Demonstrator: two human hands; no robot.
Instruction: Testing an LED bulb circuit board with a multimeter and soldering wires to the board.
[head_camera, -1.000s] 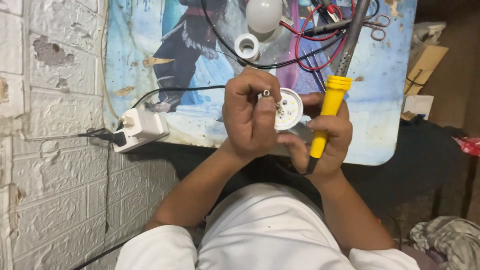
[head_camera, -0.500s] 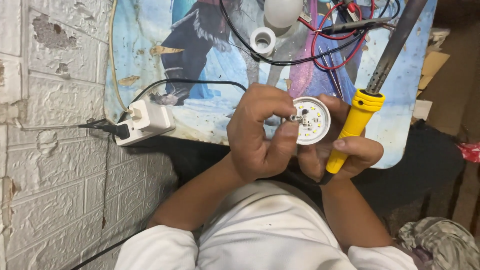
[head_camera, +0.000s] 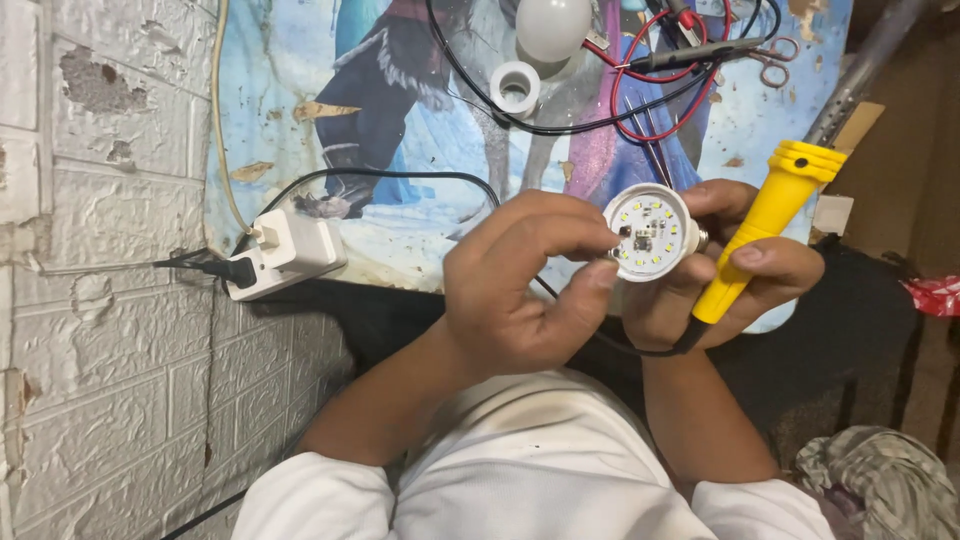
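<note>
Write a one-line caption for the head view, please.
Left hand touches an opened LED bulb; right hand holds bulb and yellow soldering iron.

Left side: white brick-pattern wall, paint chipped in patches, surface stained. A white power adapter sits against it, black cable trailing down the wall. Counter covered with a worn blue cartoon-print sheet, torn in spots. Right of the counter: dark floor, a crumpled striped cloth at lower right. Lighting dim, even.
</note>
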